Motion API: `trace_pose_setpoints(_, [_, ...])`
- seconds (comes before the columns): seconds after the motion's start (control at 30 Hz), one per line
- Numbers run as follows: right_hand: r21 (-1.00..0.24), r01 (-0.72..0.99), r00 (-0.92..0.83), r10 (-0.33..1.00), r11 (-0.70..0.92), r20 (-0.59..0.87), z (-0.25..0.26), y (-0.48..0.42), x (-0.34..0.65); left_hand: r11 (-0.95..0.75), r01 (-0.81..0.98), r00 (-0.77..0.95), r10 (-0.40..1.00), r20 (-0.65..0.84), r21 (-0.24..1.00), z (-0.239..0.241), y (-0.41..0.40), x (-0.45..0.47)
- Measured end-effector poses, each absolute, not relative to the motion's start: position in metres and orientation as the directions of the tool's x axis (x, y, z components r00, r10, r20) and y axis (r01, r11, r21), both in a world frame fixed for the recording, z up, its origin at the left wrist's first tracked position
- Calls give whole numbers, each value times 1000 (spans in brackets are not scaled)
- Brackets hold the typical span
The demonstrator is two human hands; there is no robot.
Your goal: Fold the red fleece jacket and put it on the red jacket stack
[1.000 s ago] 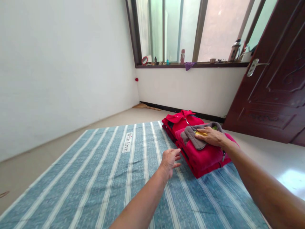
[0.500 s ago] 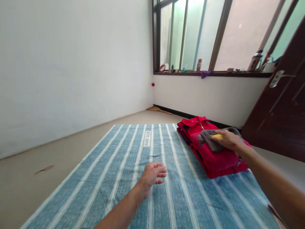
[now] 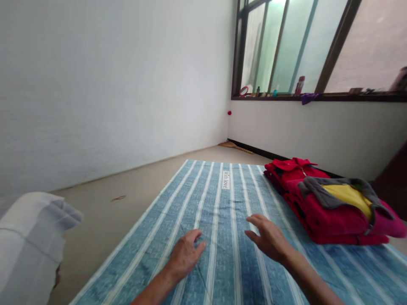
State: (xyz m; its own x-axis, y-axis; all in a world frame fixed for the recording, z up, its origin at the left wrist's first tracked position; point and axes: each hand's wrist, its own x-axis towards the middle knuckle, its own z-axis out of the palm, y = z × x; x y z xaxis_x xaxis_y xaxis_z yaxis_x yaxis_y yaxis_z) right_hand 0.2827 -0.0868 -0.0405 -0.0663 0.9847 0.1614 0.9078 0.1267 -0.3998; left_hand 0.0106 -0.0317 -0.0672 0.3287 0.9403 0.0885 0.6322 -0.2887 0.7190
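Over the striped blue cloth (image 3: 222,237) that covers the table, both of my hands are held with nothing in them. My left hand (image 3: 187,253) is open, thumb apart from the fingers, near the middle of the cloth. To its right, my right hand (image 3: 270,239) is open too, fingers stretched toward the left. A stack of folded red jackets (image 3: 330,218) lies on the right side of the cloth. The upper garment shows a grey collar (image 3: 333,203) and a yellow lining (image 3: 348,197). Whether either hand touches the cloth, I cannot tell.
A folded grey-and-white checked fabric (image 3: 34,237) stands at the left edge. A thin brown loop (image 3: 118,198) lies on the floor. Small items, a pink bottle (image 3: 299,85) and a purple cloth (image 3: 309,98) are on the window sill (image 3: 273,98). A "With love" label (image 3: 225,180) is on the cloth.
My right hand has left the grey collar on the stack and moved left over the cloth. The view has turned left, bringing in the checked fabric. The left hand's thumb and fingers have spread.
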Motion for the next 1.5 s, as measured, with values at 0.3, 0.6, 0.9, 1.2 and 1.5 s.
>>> trace_pose_setpoints(0.3, [-276,950,-119,987,145,111,-111,-87,186,-339,880,255,928,270,333,-106,-52,-48])
trace_pose_setpoints(0.6, [-180,974,-124,988,139,92,-131,-91,177,-277,866,219,959,182,417,-95,-63,-41])
trace_pose_setpoints(0.9, [-253,957,-127,989,141,73,-117,-89,176,-332,895,264,933,246,298,-101,-51,-42])
trace_pose_setpoints(1.2, [-345,924,-106,978,164,182,-92,-80,183,-494,859,396,807,438,133,-126,-4,-52])
trace_pose_setpoints(1.5, [-251,951,-111,956,182,270,-91,-76,194,-428,902,394,870,297,56,-121,14,-49])
